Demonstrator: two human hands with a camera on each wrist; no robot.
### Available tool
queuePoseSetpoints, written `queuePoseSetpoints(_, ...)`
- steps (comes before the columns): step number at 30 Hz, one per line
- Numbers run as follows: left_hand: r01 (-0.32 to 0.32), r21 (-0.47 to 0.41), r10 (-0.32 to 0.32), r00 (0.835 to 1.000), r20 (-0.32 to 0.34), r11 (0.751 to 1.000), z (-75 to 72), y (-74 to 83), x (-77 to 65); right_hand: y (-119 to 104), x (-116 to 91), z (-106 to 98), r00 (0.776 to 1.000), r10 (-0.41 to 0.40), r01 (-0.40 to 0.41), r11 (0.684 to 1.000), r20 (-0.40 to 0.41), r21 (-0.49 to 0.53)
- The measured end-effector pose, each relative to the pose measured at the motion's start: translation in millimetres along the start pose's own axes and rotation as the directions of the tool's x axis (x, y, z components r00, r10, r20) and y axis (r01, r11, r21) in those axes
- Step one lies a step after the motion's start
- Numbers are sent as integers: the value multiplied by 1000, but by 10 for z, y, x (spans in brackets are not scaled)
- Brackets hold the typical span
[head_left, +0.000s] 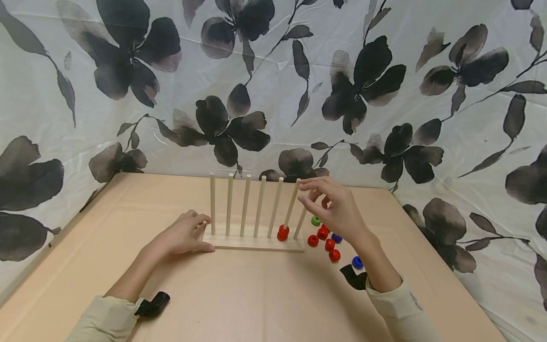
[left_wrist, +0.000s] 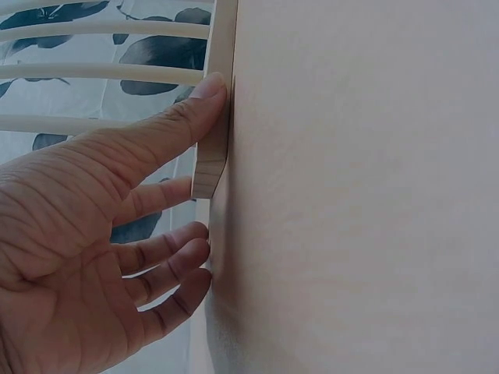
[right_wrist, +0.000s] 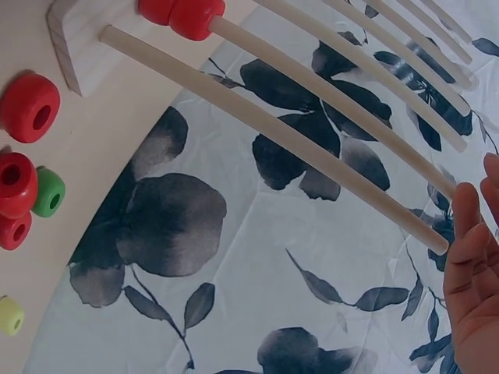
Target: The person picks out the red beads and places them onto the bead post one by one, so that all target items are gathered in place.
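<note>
A wooden peg stand [head_left: 256, 243] with a row of upright rods sits on the table. Two red beads [head_left: 282, 232] are stacked at the bottom of its second rod from the right. My left hand [head_left: 181, 233] grips the stand's left end; in the left wrist view the thumb [left_wrist: 209, 87] presses the base's front side and the index finger lies behind it. Near the tops of the two rightmost rods is my right hand [head_left: 335, 205], fingers bent loosely, with nothing visible in them. It partly covers the rightmost rod in the head view.
Loose beads lie right of the stand: several red ones [head_left: 334, 255], a green bead [head_left: 315, 221], blue beads [head_left: 357, 262], and a yellow bead [right_wrist: 11, 315] in the right wrist view. A floral cloth [head_left: 290, 95] hangs behind the table [head_left: 239, 294].
</note>
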State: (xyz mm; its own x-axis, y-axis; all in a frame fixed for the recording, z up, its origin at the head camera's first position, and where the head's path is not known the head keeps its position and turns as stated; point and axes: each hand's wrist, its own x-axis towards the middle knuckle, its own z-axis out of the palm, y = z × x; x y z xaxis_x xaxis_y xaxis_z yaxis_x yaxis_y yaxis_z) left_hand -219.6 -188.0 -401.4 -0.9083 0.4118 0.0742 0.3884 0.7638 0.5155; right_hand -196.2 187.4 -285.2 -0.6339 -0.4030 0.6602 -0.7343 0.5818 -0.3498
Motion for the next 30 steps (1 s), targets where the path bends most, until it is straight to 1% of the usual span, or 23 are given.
queuePoseSetpoints(6, 5, 3, -5, 1000, 2, 1000, 6, 1, -1, 19, -79, 18, 1000, -24, 24, 1000, 17, 6)
queuePoseSetpoints(9, 5, 5, -5, 1000, 3, 1000, 9, -2, 1, 29, -122, 30, 999, -22, 22, 1000, 36, 10)
queuePoseSetpoints(15, 1, 3, -1, 1000, 2, 1000, 2, -15, 8, 30, -186, 40, 997, -2, 2, 1000, 75, 4)
queuePoseSetpoints(21, 5, -1, -5, 1000, -1, 1000, -1, -28, 17, 40, -243, 66, 993, 35, -36, 999, 109, 14)
queuePoseSetpoints(30, 4, -3, -4, 1000, 3, 1000, -3, -18, 8, 86, -323, 107, 989, 54, -56, 998, 138, 13)
